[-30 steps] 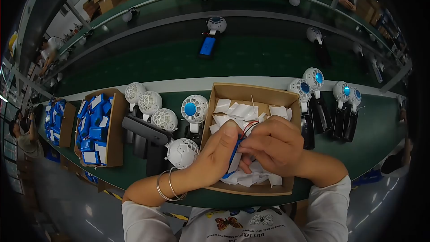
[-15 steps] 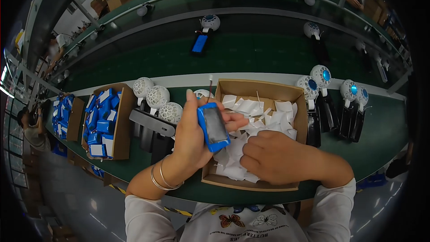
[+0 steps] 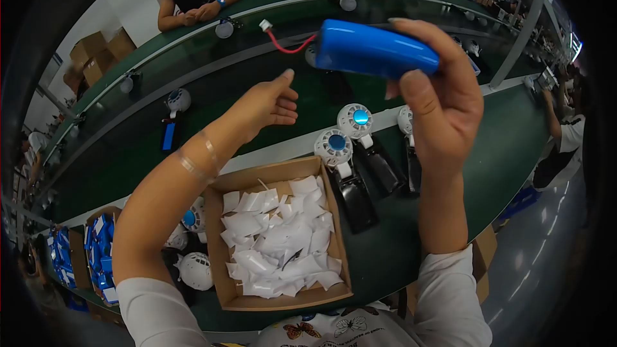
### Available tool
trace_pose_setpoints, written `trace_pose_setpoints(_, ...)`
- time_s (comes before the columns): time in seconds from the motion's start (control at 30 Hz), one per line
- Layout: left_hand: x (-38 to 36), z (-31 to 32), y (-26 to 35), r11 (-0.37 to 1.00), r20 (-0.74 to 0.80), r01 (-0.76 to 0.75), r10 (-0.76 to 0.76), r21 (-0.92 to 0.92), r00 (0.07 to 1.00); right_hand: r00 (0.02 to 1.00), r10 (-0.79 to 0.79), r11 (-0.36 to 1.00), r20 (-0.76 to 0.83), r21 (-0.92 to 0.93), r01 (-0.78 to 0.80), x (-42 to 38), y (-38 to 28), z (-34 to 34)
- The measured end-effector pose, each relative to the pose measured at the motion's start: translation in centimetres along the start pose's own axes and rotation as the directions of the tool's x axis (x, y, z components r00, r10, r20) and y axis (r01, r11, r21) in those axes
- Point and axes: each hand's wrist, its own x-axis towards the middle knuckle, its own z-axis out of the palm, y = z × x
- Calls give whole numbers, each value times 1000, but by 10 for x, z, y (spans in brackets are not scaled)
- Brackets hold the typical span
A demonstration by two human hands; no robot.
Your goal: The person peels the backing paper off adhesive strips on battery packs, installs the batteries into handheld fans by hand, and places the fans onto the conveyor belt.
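Swapped from the left hand over the box half a second ago, the blue battery (image 3: 379,48) is now in the right hand (image 3: 443,103), raised high and to the right of the box (image 3: 283,303). The right hand's grip is closed around one end, thumb at the lower side and fingers over the upper edge; the other end juts free, its red lead (image 3: 283,49) curving out to a white plug (image 3: 265,25). The left hand (image 3: 273,103) holds nothing, fingers loosely bent and thumb raised, reaching past the pale rail (image 3: 286,146) above the green belt (image 3: 225,99), which lies bare around it. Paper scraps (image 3: 283,238) fill the box within its rim. Just beside its right wall lie fans (image 3: 355,117) with black handles; nearer the person, a bare stretch of table (image 3: 392,260) runs right toward its curved edge.
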Motion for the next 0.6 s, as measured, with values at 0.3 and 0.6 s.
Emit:
trace_pose_setpoints(0.3,170,44,-47,894,-321,37,122,447,939,986,85,994,-144,74,-75,11,9,-24)
trace_pose_setpoints(0.6,-91,-5,27,942,-317,-324,281,-91,906,748,581,469,321,619,-630,-6,-8,26)
